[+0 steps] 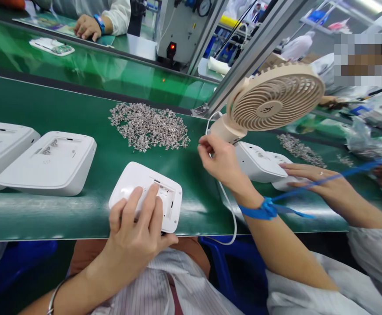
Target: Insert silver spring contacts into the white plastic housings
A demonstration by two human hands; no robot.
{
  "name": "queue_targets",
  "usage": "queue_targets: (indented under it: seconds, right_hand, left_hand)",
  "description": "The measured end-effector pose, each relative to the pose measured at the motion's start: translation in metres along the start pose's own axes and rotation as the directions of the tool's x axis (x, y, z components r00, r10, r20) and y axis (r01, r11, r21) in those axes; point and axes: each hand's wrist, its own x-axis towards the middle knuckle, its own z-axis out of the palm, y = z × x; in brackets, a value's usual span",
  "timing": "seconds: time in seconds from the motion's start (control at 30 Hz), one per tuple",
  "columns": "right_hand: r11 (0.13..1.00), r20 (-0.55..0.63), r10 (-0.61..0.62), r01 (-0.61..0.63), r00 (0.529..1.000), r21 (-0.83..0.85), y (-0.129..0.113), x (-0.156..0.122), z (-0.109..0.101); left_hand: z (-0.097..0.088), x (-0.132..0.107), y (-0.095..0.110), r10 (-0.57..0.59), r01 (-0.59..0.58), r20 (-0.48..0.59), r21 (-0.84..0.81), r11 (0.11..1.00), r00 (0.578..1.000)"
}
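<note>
My left hand [138, 225] holds a white plastic housing [125, 186] on the green bench near its front edge. Its fingers lie over the top face, and the thumb is at the near edge. An open recess [168, 199] with small metal parts shows beside the fingertips. My right hand [220, 159], with a blue strap [259, 209] at the wrist, is raised in front of the fan base. Thumb and fingers are pinched together; anything between them is too small to make out. Behind the housing lies a pile of small metal clips [150, 126].
Two more white housings [51, 162] sit at the left. A beige fan [273, 103] stands at the right, its white cable [232, 210] hanging over the bench edge. A co-worker's hand [312, 175] touches white housings [259, 162] there. Another person's hand [87, 27] rests across the line.
</note>
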Motion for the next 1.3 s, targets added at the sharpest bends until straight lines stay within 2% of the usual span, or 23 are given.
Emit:
queue_targets:
  seconds: [0.13,0.23,0.3,0.53,0.77,1.1,1.2,1.3]
  right_hand:
    - [0.983,0.064,-0.096,0.084,0.993,0.161,-0.041,-0.020,-0.015]
    - [0.957,0.134,-0.113,0.072,0.985,0.282,-0.065,-0.030,-0.018]
    - [0.936,0.166,-0.100,0.037,0.981,0.350,-0.073,-0.034,-0.017]
    - [0.915,0.125,0.024,-0.072,0.992,0.397,-0.077,-0.042,-0.004]
    - [0.918,0.120,0.051,-0.094,0.991,0.385,-0.079,-0.045,-0.001]
    - [0.985,-0.047,0.040,-0.031,0.998,0.172,-0.080,-0.051,0.009]
    - [0.972,-0.028,0.072,-0.064,0.997,0.228,-0.079,-0.055,0.005]
    - [0.937,-0.012,0.102,-0.092,0.995,0.336,-0.078,-0.062,0.002]
  left_hand:
    - [0.004,0.012,0.021,-0.110,0.109,0.050,0.024,0.994,0.993]
    - [0.009,0.020,0.032,-0.150,0.148,0.024,0.072,0.986,0.988]
    - [0.012,0.022,0.035,-0.158,0.157,0.006,0.086,0.984,0.987]
    - [0.015,0.021,0.036,-0.177,0.179,-0.025,0.084,0.980,0.984]
    - [0.013,0.020,0.036,-0.181,0.180,0.002,0.082,0.980,0.984]
    - [0.014,0.023,0.035,-0.188,0.185,0.029,0.099,0.978,0.982]
    - [0.013,0.025,0.034,-0.176,0.169,0.070,0.105,0.980,0.982]
    - [0.012,0.026,0.034,-0.185,0.177,0.065,0.110,0.978,0.981]
